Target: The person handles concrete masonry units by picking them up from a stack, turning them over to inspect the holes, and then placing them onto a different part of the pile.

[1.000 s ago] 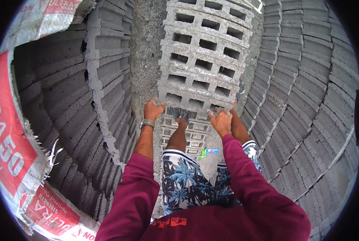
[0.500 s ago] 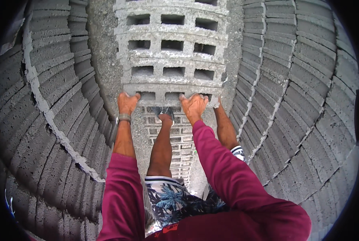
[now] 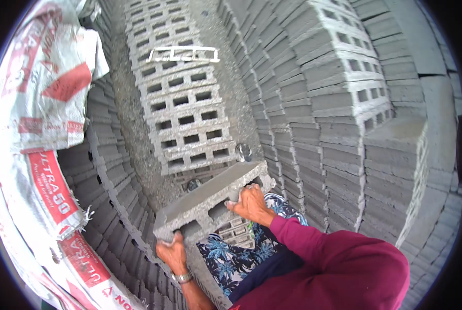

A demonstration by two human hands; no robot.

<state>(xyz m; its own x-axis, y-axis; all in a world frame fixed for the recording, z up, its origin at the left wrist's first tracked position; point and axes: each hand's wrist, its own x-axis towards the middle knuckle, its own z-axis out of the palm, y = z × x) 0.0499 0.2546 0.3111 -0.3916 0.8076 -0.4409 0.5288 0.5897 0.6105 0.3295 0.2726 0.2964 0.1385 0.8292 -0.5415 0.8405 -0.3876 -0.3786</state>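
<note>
A grey hollow concrete block (image 3: 210,195) is lifted in front of me, tilted with its right end farther away and higher in view. My left hand (image 3: 173,256) grips its left end, the thumb at an end hollow. At the other end, my right hand (image 3: 252,206) is closed on the block's holed side, its fingers reaching into a hollow. The smooth long face points away from me, while the holes face my body. Beyond the block, a row of similar blocks (image 3: 182,109) lies on the ground with hollows facing up. Parts of my fingers are hidden inside the block.
High stacks of concrete blocks rise close on the right (image 3: 293,98) and left (image 3: 130,206), forming a narrow aisle. White and red sacks (image 3: 68,191) cover the left stack. A white rectangular frame (image 3: 184,48) lies across the far blocks. Gritty ground (image 3: 135,139) borders the row.
The block at the near end of the row has been lifted and brought toward my body, with both hands still on it. The view has swung, showing the sacks and the tops of the right stacks.
</note>
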